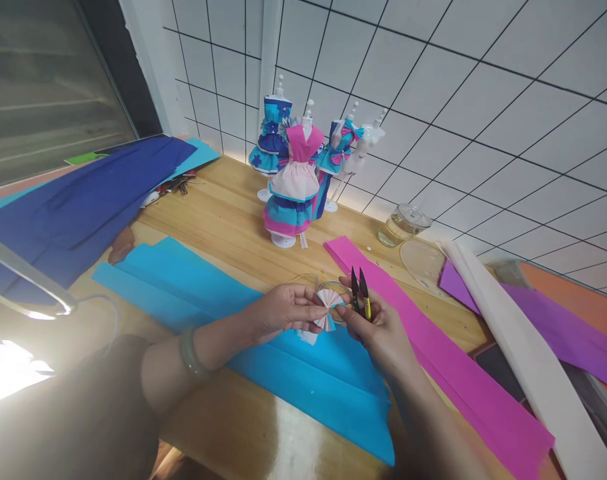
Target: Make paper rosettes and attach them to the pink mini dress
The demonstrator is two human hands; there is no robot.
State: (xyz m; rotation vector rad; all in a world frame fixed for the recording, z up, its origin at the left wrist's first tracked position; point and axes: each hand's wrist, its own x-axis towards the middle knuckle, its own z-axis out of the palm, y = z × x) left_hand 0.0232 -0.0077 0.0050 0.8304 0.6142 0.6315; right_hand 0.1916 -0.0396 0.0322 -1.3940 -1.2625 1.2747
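Observation:
Between my two hands is a small pleated paper bow, pale pink with blue edges. My left hand pinches it from the left side, thumb on top. Fingertips of my right hand hold its right side near the middle. That same right hand also keeps a pair of thread snips in the palm, black blades pointing up and apart, with a yellow part on the handle. Below the hands lies a wide sheet of blue crepe paper. A loop of thin wire or thread shows just behind the fingers.
Several mini dress forms in paper dresses stand by the tiled wall. A pink strip, a white strip and purple paper lie right, near a lidded glass jar. Dark blue paper and a bright lamp are left.

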